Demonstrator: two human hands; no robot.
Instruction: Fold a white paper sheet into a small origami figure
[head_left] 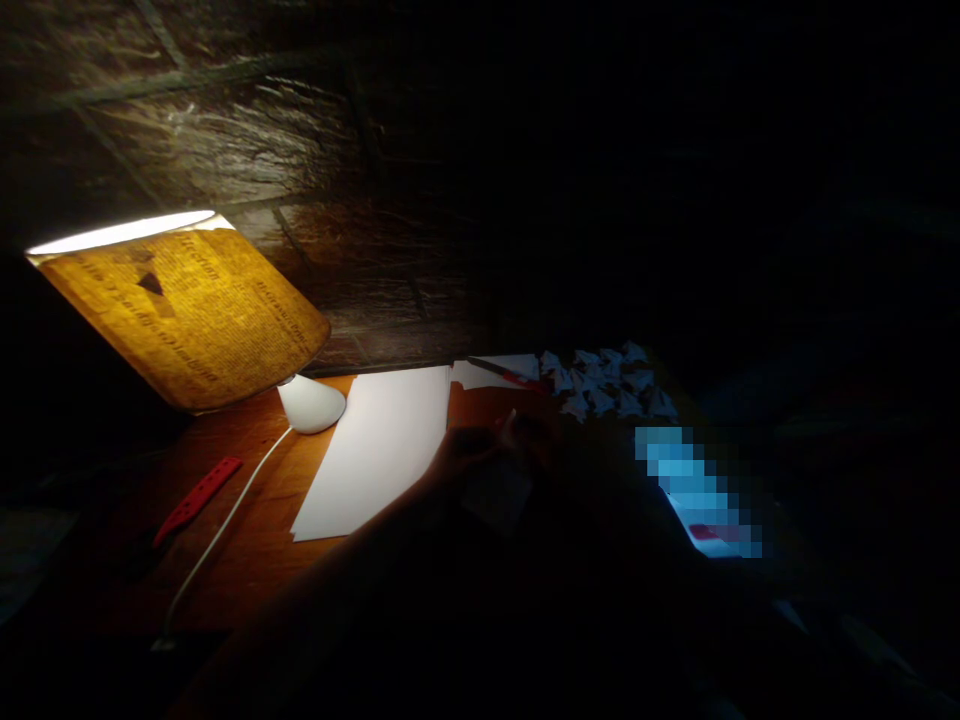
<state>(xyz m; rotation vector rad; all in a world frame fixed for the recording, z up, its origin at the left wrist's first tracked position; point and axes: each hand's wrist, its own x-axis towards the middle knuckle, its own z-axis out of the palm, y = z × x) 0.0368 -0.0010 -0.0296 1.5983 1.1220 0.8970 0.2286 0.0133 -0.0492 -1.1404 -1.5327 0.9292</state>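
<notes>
Btwn & below hands [474, 446], wht paper [495, 492], dim

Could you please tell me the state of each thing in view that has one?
Lamp: lit.
Lamp cord: loosely curved, not coiled.
Large white sheets: stacked, lying flat.
Red object with holes: lying down.
Red-and-dark tool: lying down.
Small paper shapes: folded, grouped together.
Screen: lit, image pixelated.
Paper at the hands: too dark to tell how folded.
Left hand, right hand: at that paper, grip unclear.
</notes>
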